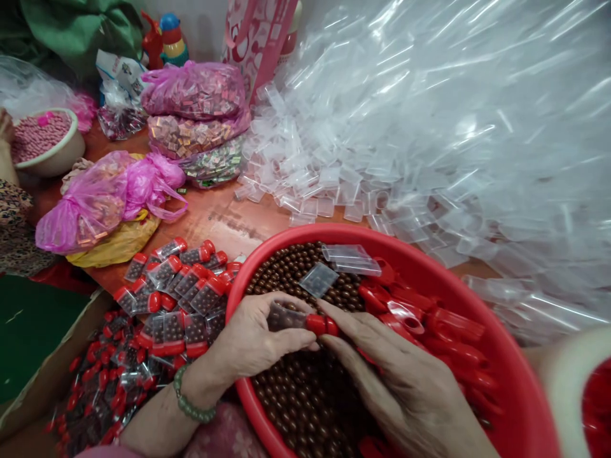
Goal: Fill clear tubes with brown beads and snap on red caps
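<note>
My left hand (260, 334) is closed around a small clear container (285, 317) with a red cap (323, 325), held level over the red basin (420, 254). My right hand (391, 369) pinches the cap's end between thumb and fingertips. Beneath both hands, the basin holds dark brown balls (305, 394). Several red plastic pieces (443, 324) lie on its right side. On the balls at the back rest clear empty sleeves (351, 259) and a flat clear packet (319, 280). Left of the basin are many filled containers with red caps (174, 331).
Clear plastic sleeves (329, 184) are heaped behind and right of the basin. Pink bags (195, 95) stand at the back left. A white bowl of pink pieces (67, 149) sits far left, beside another person's hand (6, 127). A pale tub (563, 375) is at right.
</note>
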Motion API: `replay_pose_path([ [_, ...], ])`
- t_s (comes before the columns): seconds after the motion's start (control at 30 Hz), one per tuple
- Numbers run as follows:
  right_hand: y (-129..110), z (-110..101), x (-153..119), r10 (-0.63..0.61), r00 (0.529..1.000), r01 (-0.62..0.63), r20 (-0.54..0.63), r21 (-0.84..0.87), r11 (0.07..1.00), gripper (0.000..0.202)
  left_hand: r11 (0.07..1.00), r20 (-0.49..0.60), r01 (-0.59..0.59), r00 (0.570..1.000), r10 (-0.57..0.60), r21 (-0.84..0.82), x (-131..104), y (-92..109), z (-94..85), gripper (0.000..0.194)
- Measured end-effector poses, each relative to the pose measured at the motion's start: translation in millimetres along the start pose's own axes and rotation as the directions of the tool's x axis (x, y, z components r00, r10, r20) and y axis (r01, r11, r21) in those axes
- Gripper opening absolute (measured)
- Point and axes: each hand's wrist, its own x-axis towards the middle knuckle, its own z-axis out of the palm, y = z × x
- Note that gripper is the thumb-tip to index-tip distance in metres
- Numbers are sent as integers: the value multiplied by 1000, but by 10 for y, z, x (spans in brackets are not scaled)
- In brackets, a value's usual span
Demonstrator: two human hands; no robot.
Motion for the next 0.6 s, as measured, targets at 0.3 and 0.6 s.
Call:
replay_pose_path([
  [0.3,31,58,-41,-6,1000,6,16,-17,1000,45,984,164,26,987,3,-176,57,-76,-70,38],
  [0.6,-54,-170,300,437,899,-393,4,446,804,12,878,392,187,920,1,-441,96,-81,-187,40],
])
